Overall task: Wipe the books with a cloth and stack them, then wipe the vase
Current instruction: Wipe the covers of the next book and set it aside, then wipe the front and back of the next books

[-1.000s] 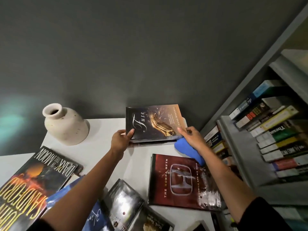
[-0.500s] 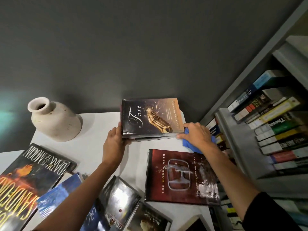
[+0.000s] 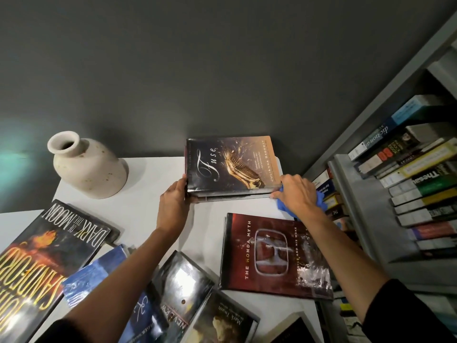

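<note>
Head view, findings. Left fingers (image 3: 178, 188) lie straight and together, pressed to the left edge of the small stack topped by the Fuse book (image 3: 230, 164). Right fingers (image 3: 280, 192) are curled, bunching the blue cloth (image 3: 321, 199) against the stack's lower right corner. Left hand (image 3: 173, 209) and right hand (image 3: 298, 196) bracket the stack. Fuse book lies flat, upper centre of the frame, against the dark wall. Its long axis runs left to right, head of the cover toward the left. Vase (image 3: 86, 167) stands upper left on the white table (image 3: 138, 209), well apart from both hands.
</note>
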Motion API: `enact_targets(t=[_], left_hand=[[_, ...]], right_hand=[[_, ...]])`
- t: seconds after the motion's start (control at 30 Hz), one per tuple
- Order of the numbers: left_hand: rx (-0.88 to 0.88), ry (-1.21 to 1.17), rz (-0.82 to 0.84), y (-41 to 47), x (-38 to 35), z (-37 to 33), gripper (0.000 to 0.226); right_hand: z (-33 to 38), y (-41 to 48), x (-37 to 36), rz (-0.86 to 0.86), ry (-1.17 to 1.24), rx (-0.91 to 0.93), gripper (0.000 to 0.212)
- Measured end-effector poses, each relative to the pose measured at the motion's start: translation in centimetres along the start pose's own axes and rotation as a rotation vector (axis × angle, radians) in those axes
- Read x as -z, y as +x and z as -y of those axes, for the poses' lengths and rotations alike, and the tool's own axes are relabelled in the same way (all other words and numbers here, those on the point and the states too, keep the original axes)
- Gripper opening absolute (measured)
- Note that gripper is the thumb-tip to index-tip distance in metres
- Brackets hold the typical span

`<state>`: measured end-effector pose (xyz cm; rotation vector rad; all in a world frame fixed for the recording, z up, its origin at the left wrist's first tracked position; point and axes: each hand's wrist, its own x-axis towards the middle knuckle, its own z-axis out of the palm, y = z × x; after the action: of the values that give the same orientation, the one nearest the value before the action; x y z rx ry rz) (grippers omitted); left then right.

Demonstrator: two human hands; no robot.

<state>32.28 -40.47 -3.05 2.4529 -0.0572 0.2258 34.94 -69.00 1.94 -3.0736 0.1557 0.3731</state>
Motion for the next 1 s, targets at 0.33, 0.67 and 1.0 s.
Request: enact_targets(t=[0.33, 0.67, 1.0], left_hand=[[0.032, -0.016, -0.003, -0.4, 0.2, -0.9, 0.051], [0.079, -0.010, 0.184, -1.7, 5.7, -1.4, 0.068], [0.284, -0.145, -0.016, -13.1, 18.3, 1.4, 0.028]], right_hand=[[0.4, -0.2, 0.2, 0.001, -0.002, -0.045, 0.034], [2.0, -3.2, 3.4, -0.045, 0.059, -0.268, 0.042], [9.9, -12.4, 7.3, -0.131, 0.329, -0.003, 0.033]])
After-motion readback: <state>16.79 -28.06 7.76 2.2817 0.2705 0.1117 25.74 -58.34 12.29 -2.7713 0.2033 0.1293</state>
